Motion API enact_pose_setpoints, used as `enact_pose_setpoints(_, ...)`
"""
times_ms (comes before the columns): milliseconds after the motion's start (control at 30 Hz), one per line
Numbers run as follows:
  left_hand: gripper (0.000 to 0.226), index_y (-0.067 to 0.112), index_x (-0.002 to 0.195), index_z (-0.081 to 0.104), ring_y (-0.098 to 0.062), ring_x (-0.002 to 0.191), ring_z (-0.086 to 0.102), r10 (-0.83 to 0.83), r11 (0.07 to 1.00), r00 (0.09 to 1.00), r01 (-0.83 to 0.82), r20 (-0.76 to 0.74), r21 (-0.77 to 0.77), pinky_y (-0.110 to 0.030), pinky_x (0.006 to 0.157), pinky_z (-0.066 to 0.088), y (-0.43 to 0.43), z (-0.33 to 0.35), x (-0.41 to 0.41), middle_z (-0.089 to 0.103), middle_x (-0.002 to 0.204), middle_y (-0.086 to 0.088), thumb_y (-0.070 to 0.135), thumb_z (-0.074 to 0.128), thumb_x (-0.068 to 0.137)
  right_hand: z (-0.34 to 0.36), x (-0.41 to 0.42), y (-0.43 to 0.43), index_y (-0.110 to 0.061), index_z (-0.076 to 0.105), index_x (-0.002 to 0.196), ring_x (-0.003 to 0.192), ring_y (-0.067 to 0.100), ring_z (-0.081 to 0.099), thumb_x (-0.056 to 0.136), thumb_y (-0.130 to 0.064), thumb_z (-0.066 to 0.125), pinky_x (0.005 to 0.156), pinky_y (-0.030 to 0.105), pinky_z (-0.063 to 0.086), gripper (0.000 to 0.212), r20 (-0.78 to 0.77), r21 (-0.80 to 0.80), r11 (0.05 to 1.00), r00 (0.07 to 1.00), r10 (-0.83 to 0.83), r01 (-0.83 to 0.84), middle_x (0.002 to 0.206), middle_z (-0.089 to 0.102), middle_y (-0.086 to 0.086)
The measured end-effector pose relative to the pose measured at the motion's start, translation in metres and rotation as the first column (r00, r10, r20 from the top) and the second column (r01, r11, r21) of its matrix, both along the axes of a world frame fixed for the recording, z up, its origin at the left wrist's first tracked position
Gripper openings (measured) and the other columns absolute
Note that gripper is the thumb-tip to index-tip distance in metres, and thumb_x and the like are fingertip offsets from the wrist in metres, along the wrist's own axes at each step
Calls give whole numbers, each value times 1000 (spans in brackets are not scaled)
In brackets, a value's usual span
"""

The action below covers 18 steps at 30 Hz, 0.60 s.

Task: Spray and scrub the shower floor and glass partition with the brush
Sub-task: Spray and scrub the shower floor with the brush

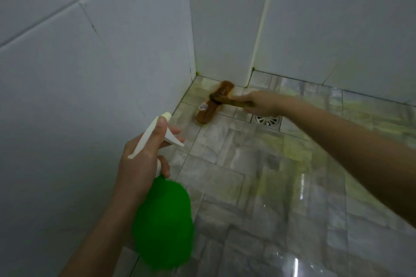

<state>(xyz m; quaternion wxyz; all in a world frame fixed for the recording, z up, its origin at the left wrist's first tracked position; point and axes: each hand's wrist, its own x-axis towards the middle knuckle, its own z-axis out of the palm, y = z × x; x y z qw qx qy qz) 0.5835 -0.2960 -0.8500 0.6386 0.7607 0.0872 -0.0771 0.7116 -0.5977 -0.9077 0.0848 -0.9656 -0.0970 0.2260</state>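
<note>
My left hand (140, 164) grips the neck of a green spray bottle (163, 225) with a white trigger head, one finger on the trigger, nozzle pointing toward the floor corner. My right hand (262, 103) holds the handle of a brown scrubbing brush (213, 102). The brush head lies on the wet grey-tiled shower floor (258, 175) close to the far corner, where the two white walls meet. Greenish-yellow liquid streaks the floor tiles. No glass partition shows in this view.
A round metal drain (267, 120) sits in the floor just under my right hand. White tiled walls (101, 74) close in on the left and at the back. A wall corner (249, 74) juts out behind the brush.
</note>
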Motion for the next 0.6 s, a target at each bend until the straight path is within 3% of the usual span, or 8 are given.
enact_pose_setpoints(67, 55, 18, 98, 77, -15, 37, 46, 4, 999, 1000, -4, 13, -37, -28, 45, 43, 1, 3, 0, 79, 98, 3, 62, 48, 84, 21, -23, -24, -47, 33, 144, 76, 25, 62, 98, -23, 42, 73, 37, 54, 52, -120, -86, 996, 993, -4, -7, 88, 62, 2)
enact_pose_setpoints(133, 53, 17, 96, 77, -15, 37, 45, -8, 999, 1000, 8, 6, -38, -26, 43, 42, 1, 3, 1, 79, 97, 2, 60, 49, 85, 32, -26, -21, -46, 34, 143, 62, 19, 57, 98, -20, 40, 60, 31, 52, 52, -151, -168, 986, 989, -2, -24, 80, 58, -1)
enact_pose_setpoints(233, 49, 23, 89, 79, -26, 46, 50, -46, 999, 998, 46, -35, -10, -28, 47, 41, -5, 2, 1, 80, 96, 0, 62, 49, 85, 19, -1, 21, -48, 31, 144, 75, 17, 50, 98, -17, 38, 71, 30, 41, 56, 8, -124, 991, 998, 60, -59, 87, 48, -8)
enact_pose_setpoints(333, 47, 26, 82, 80, -28, 49, 51, -59, 998, 997, 60, -44, 1, -25, 42, 41, -12, -3, -1, 80, 93, 1, 63, 50, 83, -13, 35, 49, -46, 27, 146, 91, 26, 58, 99, -21, 40, 79, 34, 44, 56, 30, 40, 997, 997, 69, -70, 96, 52, 1)
enact_pose_setpoints(467, 49, 23, 89, 79, -22, 39, 44, -66, 997, 996, 63, -55, -54, -24, 41, 41, -7, -4, -6, 80, 96, -3, 62, 50, 86, 1, 22, 20, -49, 31, 144, 84, 26, 61, 98, -23, 42, 80, 38, 50, 54, -23, -23, 995, 995, 96, -96, 90, 56, 0)
enact_pose_setpoints(600, 36, 43, 81, 80, -28, 51, 51, -71, 997, 996, 69, -53, -39, -26, 42, 40, 2, 0, -13, 80, 98, -1, 66, 52, 86, 38, -26, -7, -54, 38, 136, 68, 21, 57, 98, -27, 37, 63, 32, 50, 47, -175, -159, 987, 984, 9, -37, 81, 57, -1)
